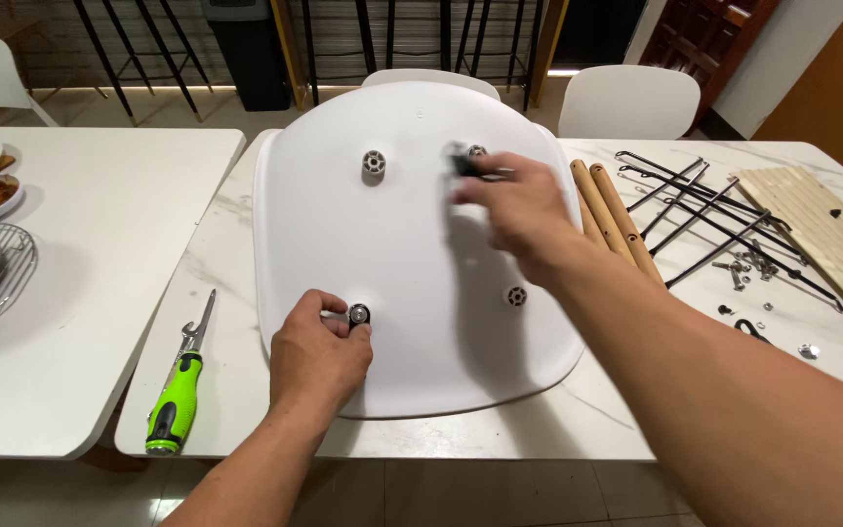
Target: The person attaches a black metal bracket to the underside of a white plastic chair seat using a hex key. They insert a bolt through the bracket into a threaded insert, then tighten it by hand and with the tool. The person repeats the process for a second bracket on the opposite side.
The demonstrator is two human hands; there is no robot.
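On the marble table (246,195), both hands pinch fittings on the upturned seat shell (412,244): left hand (319,351), right hand (514,210).

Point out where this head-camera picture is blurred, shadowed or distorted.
Head view: the right hand and the small dark part at its fingertips are motion-blurred; the left hand is sharp; soft shadows fall on the white seat shell beside both arms; table edges bow slightly from the wide lens.
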